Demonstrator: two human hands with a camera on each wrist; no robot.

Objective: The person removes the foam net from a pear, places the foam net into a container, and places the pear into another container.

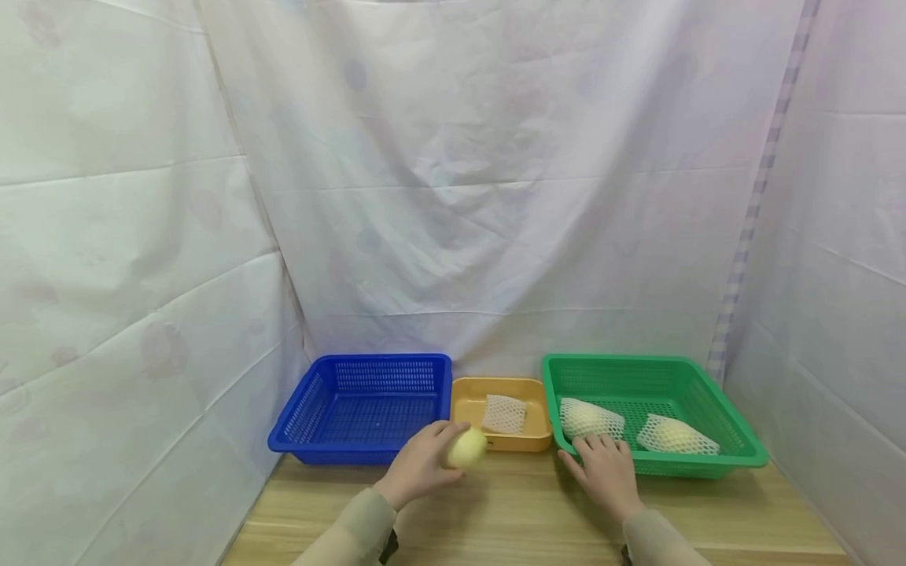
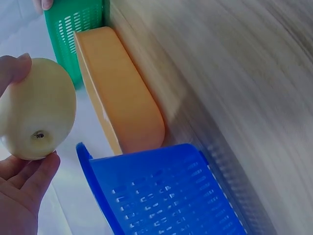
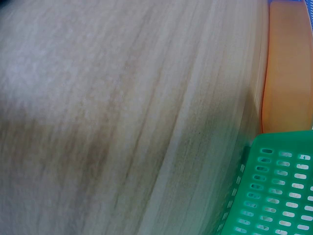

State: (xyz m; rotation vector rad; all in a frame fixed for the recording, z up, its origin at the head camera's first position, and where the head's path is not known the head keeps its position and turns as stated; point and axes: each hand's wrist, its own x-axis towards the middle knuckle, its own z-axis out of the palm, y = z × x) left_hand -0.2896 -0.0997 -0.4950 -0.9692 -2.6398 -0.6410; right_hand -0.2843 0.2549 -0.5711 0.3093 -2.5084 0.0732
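Note:
My left hand (image 1: 422, 465) holds a smooth, pale yellow round fruit (image 1: 466, 449), like an apple or pear, above the table in front of the orange tray (image 1: 501, 443). Seen from the left wrist, the fruit (image 2: 41, 105) sits between thumb and fingers, a small dark dimple facing the camera. My right hand (image 1: 607, 475) rests at the front left rim of the green basket (image 1: 708, 462). Its fingertips are close to a netted pale fruit (image 1: 591, 419); whether they touch it I cannot tell. Another netted fruit (image 1: 677, 436) lies to the right in that basket.
A blue basket (image 1: 359, 452) stands on the left, beside the orange tray. A white foam net sleeve (image 1: 504, 414) lies flat in the tray. All three containers stand on a wooden table (image 1: 520, 519), with white cloth (image 1: 495, 196) hanging behind and on both sides.

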